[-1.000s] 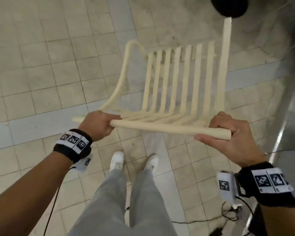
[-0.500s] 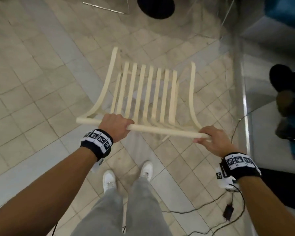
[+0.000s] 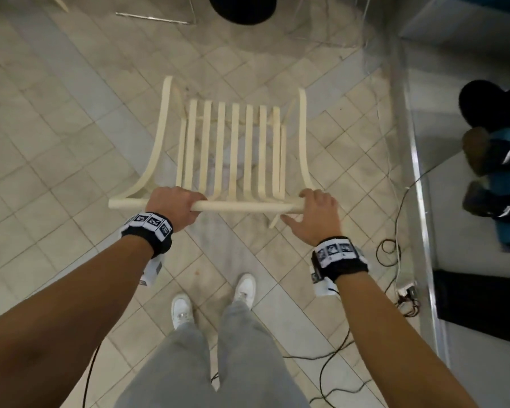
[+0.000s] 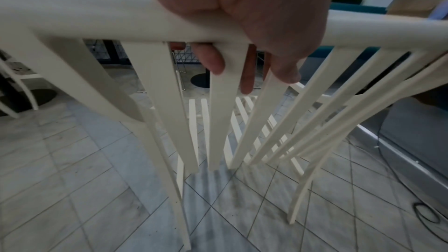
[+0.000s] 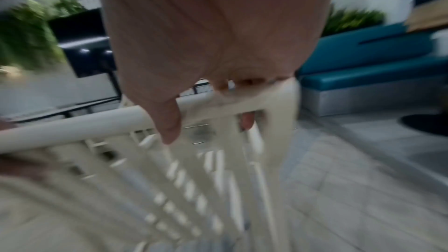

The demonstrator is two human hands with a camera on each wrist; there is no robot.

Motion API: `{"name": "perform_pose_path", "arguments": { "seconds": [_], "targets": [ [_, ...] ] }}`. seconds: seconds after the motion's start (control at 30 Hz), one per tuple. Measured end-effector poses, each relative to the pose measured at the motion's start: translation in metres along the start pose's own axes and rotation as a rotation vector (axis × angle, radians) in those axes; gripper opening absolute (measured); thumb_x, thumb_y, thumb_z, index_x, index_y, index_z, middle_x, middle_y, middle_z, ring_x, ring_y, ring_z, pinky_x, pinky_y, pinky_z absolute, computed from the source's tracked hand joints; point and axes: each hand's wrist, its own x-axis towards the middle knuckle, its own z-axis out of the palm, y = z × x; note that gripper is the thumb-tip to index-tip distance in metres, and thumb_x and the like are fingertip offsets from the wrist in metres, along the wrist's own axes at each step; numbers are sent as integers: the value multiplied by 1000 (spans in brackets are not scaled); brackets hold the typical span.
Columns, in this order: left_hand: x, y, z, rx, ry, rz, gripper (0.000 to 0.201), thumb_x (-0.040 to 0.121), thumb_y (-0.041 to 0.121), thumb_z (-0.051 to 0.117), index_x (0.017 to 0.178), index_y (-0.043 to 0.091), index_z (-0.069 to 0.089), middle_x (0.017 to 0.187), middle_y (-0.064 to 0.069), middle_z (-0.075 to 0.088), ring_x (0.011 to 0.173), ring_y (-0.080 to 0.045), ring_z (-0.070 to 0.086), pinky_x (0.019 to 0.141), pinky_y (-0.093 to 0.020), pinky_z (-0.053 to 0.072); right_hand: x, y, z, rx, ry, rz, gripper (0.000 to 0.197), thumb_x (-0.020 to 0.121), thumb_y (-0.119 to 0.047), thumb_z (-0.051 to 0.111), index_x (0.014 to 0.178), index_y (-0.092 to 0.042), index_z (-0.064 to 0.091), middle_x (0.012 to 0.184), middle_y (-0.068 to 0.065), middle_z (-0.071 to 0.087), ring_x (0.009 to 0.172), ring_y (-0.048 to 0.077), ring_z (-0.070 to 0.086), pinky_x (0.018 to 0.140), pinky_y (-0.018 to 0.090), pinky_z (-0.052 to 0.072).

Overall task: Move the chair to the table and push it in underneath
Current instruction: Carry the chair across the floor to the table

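Observation:
A cream slatted chair [image 3: 233, 148] stands in front of me with its back toward me. My left hand [image 3: 175, 206] grips the round top rail [image 3: 242, 207] left of its middle, fingers wrapped over it [image 4: 211, 60]. My right hand [image 3: 314, 213] holds the rail's right end, fingers curled over the top and thumb stretched below it; the right wrist view [image 5: 169, 122] is blurred. A table's black round base [image 3: 243, 8] lies on the floor beyond the chair, with a clear table top [image 3: 321, 39] above it.
Beige tiled floor all around. A metal-edged ledge [image 3: 421, 184] and blue bench [image 5: 368, 64] run along the right. Black and white cables [image 3: 395, 251] lie at the right by my feet. Another black base [image 3: 486, 104] sits at far right. Potted plants [image 5: 26, 32] stand behind.
The chair has swung round and squared up in front of me, facing the black table base, which is now straight ahead. Both hands stayed on the top rail.

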Motion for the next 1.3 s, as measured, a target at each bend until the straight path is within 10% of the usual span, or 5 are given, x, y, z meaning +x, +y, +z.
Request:
{"name": "perform_pose_path", "arguments": {
  "seconds": [0.23,1.3],
  "targets": [
    [36,1,-16,-5,-60,-94,19,86,52,59,96,40,70,73,9,65,66,-19,61,63,-30,48,43,-66,10,-182,-52,-194,84,83,-87,24,96,-16,65,92,2,67,85,26,58,79,44,44],
    [390,-146,-169,-38,61,-5,26,90,55,58,104,40,74,73,5,68,64,-22,58,60,-31,43,433,-90,-73,-181,43,-17,89,78,-92,27,87,-12,66,86,4,67,86,28,52,82,46,38]
  ]
}}
